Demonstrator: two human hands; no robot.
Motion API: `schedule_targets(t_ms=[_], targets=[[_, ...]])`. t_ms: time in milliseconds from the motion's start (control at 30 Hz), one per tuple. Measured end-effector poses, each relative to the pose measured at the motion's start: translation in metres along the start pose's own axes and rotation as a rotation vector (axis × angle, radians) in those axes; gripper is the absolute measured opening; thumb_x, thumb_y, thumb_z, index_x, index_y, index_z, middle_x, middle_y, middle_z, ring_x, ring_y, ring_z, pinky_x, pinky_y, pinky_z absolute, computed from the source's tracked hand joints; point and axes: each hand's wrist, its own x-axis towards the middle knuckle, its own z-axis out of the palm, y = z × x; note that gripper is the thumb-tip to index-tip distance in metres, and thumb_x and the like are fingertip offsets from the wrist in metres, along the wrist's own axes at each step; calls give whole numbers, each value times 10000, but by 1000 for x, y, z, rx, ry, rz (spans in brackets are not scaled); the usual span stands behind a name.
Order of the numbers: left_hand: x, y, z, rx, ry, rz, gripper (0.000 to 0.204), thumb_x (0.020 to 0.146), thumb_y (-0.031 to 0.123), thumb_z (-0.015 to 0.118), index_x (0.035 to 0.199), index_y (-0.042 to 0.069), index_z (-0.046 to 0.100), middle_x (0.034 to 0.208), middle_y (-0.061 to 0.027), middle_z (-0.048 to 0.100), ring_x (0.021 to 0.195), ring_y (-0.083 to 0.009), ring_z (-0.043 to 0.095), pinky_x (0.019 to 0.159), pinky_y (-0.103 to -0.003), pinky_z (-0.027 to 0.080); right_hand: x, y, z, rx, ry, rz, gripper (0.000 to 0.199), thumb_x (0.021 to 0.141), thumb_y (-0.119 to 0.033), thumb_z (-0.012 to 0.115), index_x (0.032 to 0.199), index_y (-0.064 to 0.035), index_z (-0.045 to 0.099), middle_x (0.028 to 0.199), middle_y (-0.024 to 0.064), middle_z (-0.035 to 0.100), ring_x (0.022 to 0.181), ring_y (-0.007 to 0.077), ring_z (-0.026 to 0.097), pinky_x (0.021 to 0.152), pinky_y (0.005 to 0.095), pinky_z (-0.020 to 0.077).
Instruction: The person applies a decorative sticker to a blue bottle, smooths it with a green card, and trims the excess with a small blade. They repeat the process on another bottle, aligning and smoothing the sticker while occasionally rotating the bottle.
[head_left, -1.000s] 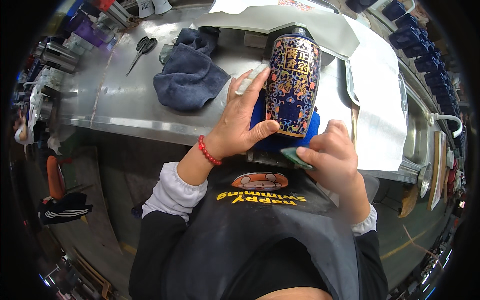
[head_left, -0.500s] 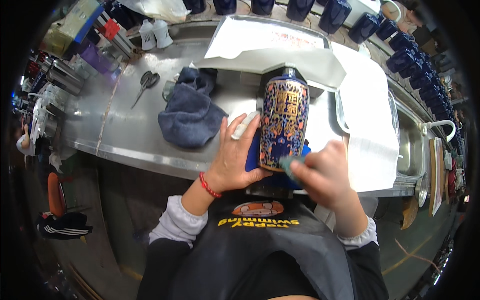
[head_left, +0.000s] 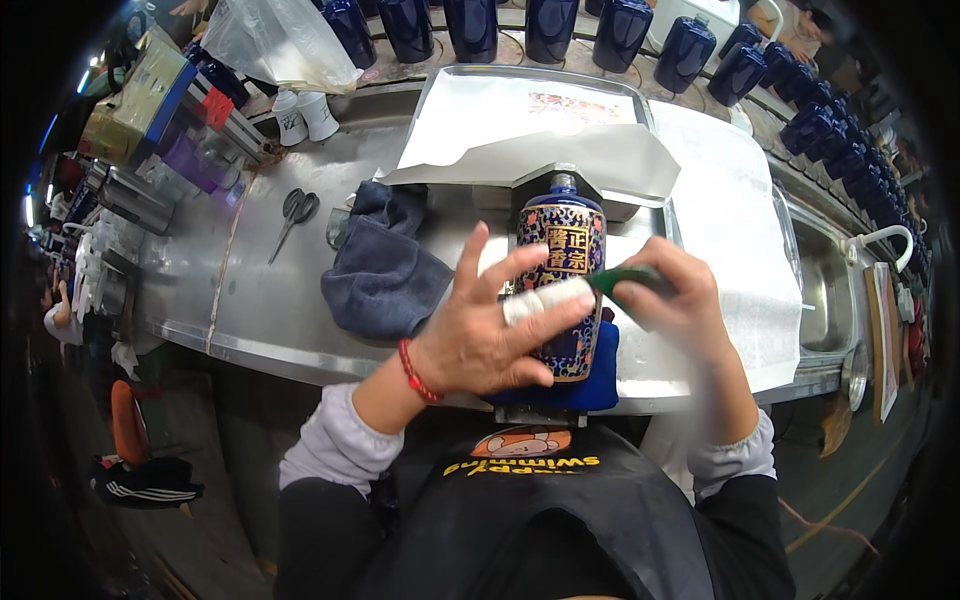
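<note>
A dark blue bottle [head_left: 563, 218] with a colourful floral and gold pattern lies on its back, its neck pointing away from me, on a blue cloth pad [head_left: 600, 375]. Over its left side and front reaches my left hand [head_left: 475, 335], fingers spread; one finger is wrapped in white tape. Whether those fingers press on the bottle or hover I cannot tell. Pinched in my right hand [head_left: 685, 295] is a flat green scraper [head_left: 625, 278], its tip at the bottle's right side, close to my taped finger.
Left of the bottle lie a grey-blue towel [head_left: 385, 285] and black scissors [head_left: 293, 220]. Behind it stands a tray [head_left: 470, 115] with white sheets. More white paper [head_left: 735, 250] and a sink [head_left: 825, 275] are on the right. Several plain blue bottles [head_left: 550, 25] line the back.
My left hand has shifted from the bottle's left edge to over its front, fingers spreading. My right hand has moved up from the bottle's base with the scraper. The view has tilted slightly.
</note>
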Motion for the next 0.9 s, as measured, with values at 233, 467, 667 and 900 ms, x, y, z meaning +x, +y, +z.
schedule_targets(t_ms=[233,467,667,900], targets=[[29,-55,8,39,87,-94,644,1033,623,416,1413,148,630,1330,-49,674,1388,-274,441,1250,-572,80,20,-21,9,-539,53,-581,368,618,-4,870,942,-100,724,794,24,569,716,223,571,723,380,437],[-14,-3,32,-416,325,-506,951,969,729,462,1522,-44,411,1474,-257,504,1407,-401,405,1214,-556,190,72,-46,4,-779,195,-269,236,793,-62,817,1005,-64,712,818,52,651,771,229,612,731,366,457],[-53,36,35,-5,-13,-420,1149,810,649,718,1590,-38,229,1505,-243,449,1426,-427,345,1186,-689,75,-2,-21,-8,-128,-194,-100,200,845,-109,805,1010,-60,704,810,32,649,736,134,660,627,289,489],[-50,45,19,283,65,-294,1091,775,515,816,1589,3,302,1453,-195,535,1431,-409,386,1202,-663,56,-52,-9,15,612,149,274,191,971,-139,730,1068,12,662,925,42,707,802,73,649,715,205,521]])
